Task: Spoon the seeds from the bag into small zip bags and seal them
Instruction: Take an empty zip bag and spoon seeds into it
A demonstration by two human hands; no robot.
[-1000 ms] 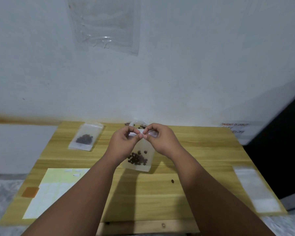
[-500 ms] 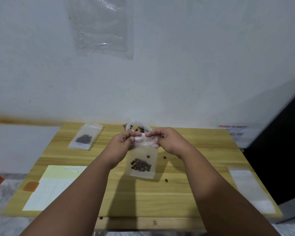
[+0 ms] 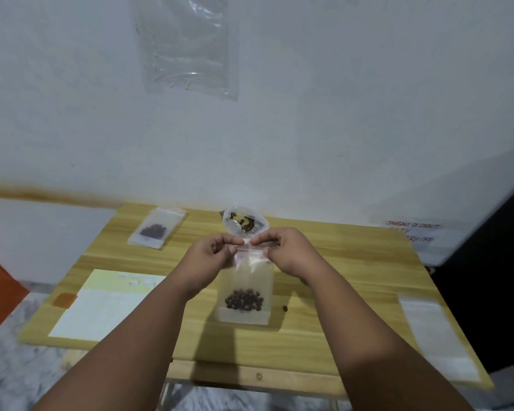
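**Sealing a small zip bag (image 3: 251,280): both hands pinch its top strip.**
Below the grip, we see the seeds (image 3: 244,301) pooled at the bottom of the hanging pouch, whose lower edge seems to meet the table (image 3: 353,321). One stray seed (image 3: 285,307) lies just right of it. We judge the film light, limp and slick, so it is best taken at the stiffer zip ridge. There the left hand (image 3: 214,256) and right hand (image 3: 291,253) clamp thumb against forefinger, side by side. Just beyond the grip stands the open seed bag (image 3: 245,223). Farther left lies a filled zip bag (image 3: 156,228).
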